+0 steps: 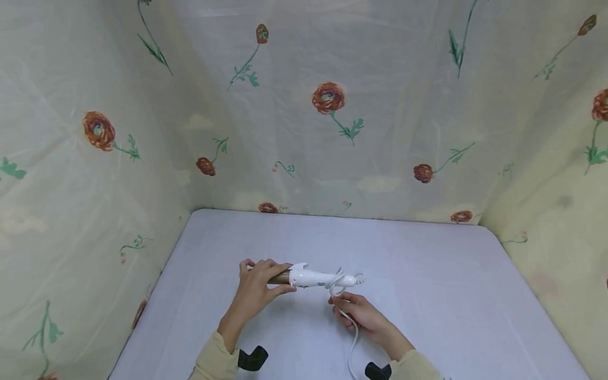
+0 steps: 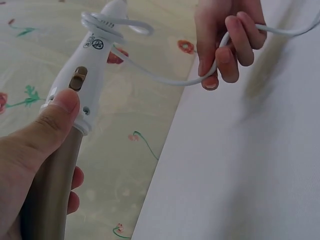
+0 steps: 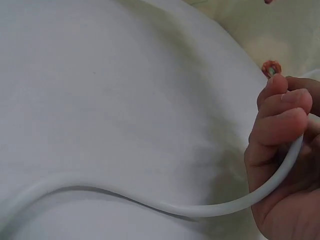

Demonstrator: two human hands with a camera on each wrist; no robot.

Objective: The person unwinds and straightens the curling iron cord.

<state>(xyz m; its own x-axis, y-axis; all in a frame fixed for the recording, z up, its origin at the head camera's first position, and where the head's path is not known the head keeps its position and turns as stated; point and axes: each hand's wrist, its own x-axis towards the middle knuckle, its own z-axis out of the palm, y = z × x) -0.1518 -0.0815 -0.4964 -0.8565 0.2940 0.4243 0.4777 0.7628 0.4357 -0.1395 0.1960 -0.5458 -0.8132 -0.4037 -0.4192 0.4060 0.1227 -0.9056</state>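
Observation:
My left hand [image 1: 258, 285] grips the gold-brown barrel of a curling iron [image 1: 311, 278], held over the table with its white handle to the right. In the left wrist view the thumb lies where barrel and handle meet, just below a brown slide switch [image 2: 78, 78]. A white power cord [image 2: 170, 81] is looped round the handle near its end. My right hand [image 1: 364, 316], below the handle's end, pinches that cord between thumb and fingers. From there the cord runs toward the front edge, and the right wrist view shows it curving across the tabletop. The left palm hides the barrel's far part.
A white-covered table [image 1: 427, 274] spreads beneath both hands. Flower-printed sheeting [image 1: 380, 105] rises along its back and both sides. Black wrist straps [image 1: 253, 359] sit at the cuffs of the beige sleeves [image 1: 216, 360].

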